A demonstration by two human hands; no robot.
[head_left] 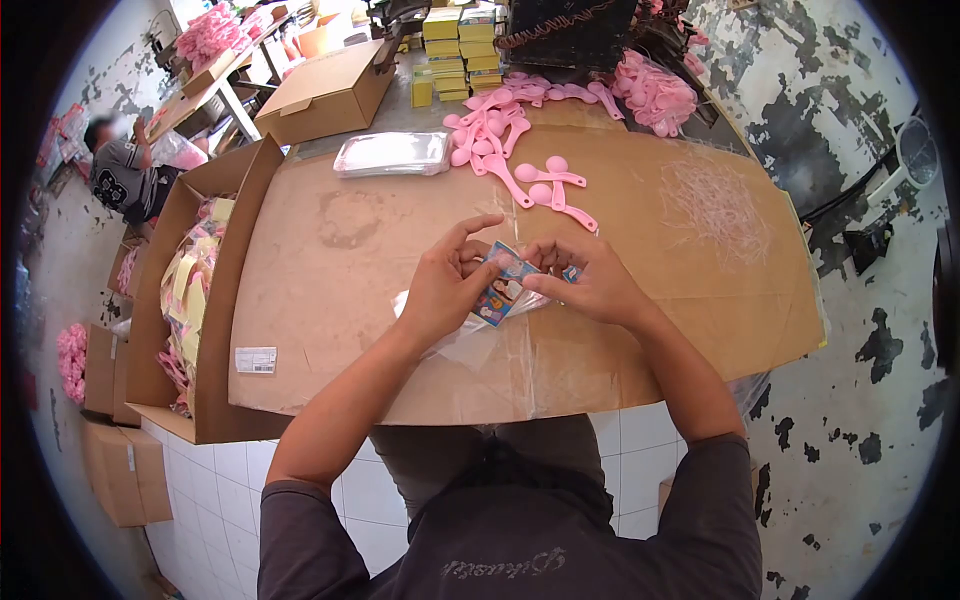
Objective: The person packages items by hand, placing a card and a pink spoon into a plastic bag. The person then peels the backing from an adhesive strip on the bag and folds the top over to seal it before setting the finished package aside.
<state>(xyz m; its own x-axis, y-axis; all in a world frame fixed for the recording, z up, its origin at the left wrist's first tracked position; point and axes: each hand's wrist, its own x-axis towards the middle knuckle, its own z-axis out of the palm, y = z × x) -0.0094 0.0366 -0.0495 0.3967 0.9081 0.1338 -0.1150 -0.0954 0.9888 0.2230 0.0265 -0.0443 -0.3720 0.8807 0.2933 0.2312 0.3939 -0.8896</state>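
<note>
A small blue printed card [502,300] with colourful pictures is held over the cardboard-covered table. My left hand [447,284] grips it between thumb and fingers, the index finger stretched away from it. At the card's upper right edge, my right hand [583,276] is closed in a pinch on it. A bit of blue print [571,273] shows under the right fingers. Beneath the hands lies clear plastic film [468,345]. Just beyond them are a few loose pink plastic spoons [560,195], and a larger pile of pink spoons [488,128] lies farther back.
A stack of clear plastic bags [392,155] lies at the back. On the left stands a long open carton [258,190] of packed pink items. Behind are a closed box [325,95] and yellow stacks [442,50]. Plastic strands [715,205] lie right. A person [125,175] sits far left.
</note>
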